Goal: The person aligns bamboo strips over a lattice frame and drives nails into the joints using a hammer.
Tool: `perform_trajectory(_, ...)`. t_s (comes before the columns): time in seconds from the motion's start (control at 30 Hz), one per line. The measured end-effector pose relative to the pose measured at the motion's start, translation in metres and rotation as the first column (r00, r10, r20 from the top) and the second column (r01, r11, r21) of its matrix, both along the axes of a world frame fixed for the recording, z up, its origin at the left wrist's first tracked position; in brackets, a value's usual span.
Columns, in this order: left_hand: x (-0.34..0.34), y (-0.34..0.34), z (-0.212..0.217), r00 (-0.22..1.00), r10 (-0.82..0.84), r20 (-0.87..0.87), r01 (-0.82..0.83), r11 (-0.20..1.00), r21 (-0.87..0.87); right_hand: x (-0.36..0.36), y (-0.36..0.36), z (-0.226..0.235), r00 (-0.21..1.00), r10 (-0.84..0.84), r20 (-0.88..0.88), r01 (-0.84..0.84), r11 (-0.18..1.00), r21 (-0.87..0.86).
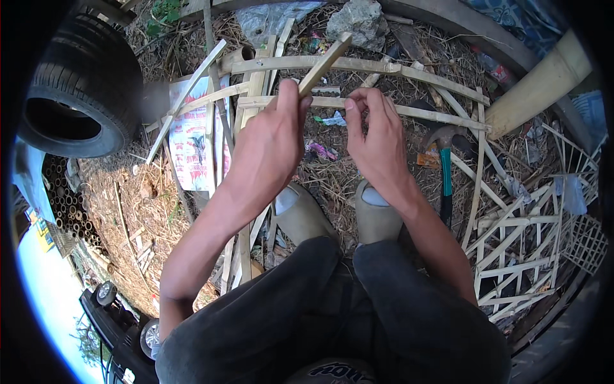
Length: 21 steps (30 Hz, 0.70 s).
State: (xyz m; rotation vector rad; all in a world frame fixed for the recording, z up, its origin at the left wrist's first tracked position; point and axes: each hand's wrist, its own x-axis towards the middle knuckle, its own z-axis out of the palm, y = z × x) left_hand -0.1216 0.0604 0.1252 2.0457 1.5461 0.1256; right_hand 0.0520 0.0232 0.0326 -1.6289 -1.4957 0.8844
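My left hand [272, 141] is closed around a short bamboo stick [327, 63], which slants up and to the right out of the fist. Just right of it, thumb and curled fingers of my right hand [378, 137] pinch a long bamboo slat [441, 116] that runs crosswise under both hands. Beyond it, a second slat [364, 64] lies roughly parallel. At left the crosswise slats meet upright bamboo strips [256, 82]; at right, a thin strip [476, 166]. Right of my right forearm lies a claw hammer [446, 169] with a teal handle.
A tyre [89, 83] stands at the far left, near stacked bamboo tubes [61, 205]. A rock [357, 25] sits at the far side. A thick bamboo pole [537, 86] and a slatted bamboo lattice [518, 262] are at right. Straw and litter cover the ground.
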Motion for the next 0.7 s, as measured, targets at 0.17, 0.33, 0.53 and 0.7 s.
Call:
perform_trajectory(0.17, 0.053, -0.002, -0.053, 0.993, -0.057, -0.105, 0.056, 0.998, -0.011, -0.002, -0.001, 0.002, 0.628, -0.217, -0.747, 0.030, 0.966, -0.256)
perform_trajectory(0.33, 0.066, -0.003, -0.039, 0.994, 0.005, -0.108, -0.013, 0.997, -0.073, 0.013, 0.014, -0.006, 0.557, -0.343, -0.757, -0.001, 0.911, -0.413)
perform_trajectory(0.53, 0.003, -0.010, 0.012, 0.997, 0.036, 0.061, -0.018, 0.961, -0.276, 0.049, 0.021, 0.005, 0.492, -0.510, -0.705, 0.248, 0.859, -0.448)
perform_trajectory(0.7, -0.094, -0.060, 0.041, 0.979, 0.150, -0.136, -0.184, 0.938, -0.293, 0.095, 0.009, 0.012, 0.503, -0.595, -0.627, 0.380, 0.804, -0.458)
